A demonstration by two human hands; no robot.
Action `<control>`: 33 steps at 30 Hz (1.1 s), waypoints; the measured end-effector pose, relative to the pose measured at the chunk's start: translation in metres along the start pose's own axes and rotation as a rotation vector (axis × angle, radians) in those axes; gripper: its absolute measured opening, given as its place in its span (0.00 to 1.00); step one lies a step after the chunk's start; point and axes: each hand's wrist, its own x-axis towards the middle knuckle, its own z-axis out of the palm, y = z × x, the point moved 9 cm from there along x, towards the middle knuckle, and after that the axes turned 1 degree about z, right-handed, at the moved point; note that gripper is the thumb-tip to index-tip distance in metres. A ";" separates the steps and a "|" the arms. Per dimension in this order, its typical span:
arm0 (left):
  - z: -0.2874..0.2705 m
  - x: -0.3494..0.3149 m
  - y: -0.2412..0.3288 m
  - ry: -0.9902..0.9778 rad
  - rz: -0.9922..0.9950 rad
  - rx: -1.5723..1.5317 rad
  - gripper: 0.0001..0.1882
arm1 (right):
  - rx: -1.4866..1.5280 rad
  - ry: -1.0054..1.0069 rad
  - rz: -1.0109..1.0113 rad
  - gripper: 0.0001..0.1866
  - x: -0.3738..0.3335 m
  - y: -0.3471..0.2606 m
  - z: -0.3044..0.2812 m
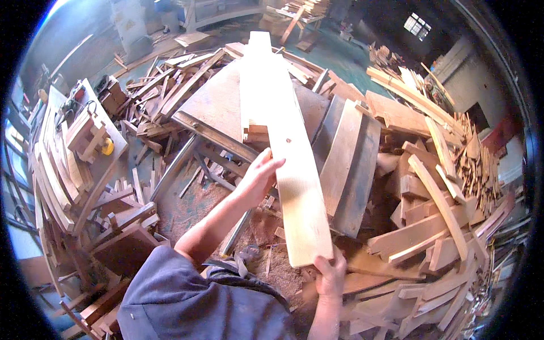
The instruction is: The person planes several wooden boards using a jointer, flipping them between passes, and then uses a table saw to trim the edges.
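Observation:
A long pale wooden plank [300, 195] with a small dark knot stretches away from me over a wide work table [212, 96]. My left hand [260, 177] is closed on its left edge, partway along. My right hand [331, 272] grips the corner of its near end, which juts past the table toward me. The far part is washed out by bright light, so I cannot tell the plank apart from other pale wood there. Under its left side shows the brown end of a wooden block [258, 129].
Curved boards [345, 150] lie on the table's right side. Heaps of offcuts stand at the right [436, 209] and far left [164, 93]. Long curved pieces [56, 164] lean at the left beside a yellow tape measure [107, 146]. Sawdust [192, 204] covers the floor below.

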 end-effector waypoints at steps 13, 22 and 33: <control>-0.060 -0.080 0.047 0.263 0.421 0.744 0.35 | -0.814 -0.170 -0.266 0.35 0.189 -0.048 0.176; -0.078 -0.069 -0.004 0.246 0.396 1.059 0.39 | -1.223 -0.011 -0.138 0.21 0.063 0.106 -0.059; -0.045 0.007 0.049 0.467 0.656 1.378 0.60 | -1.204 0.180 0.755 0.22 -0.194 0.360 -0.300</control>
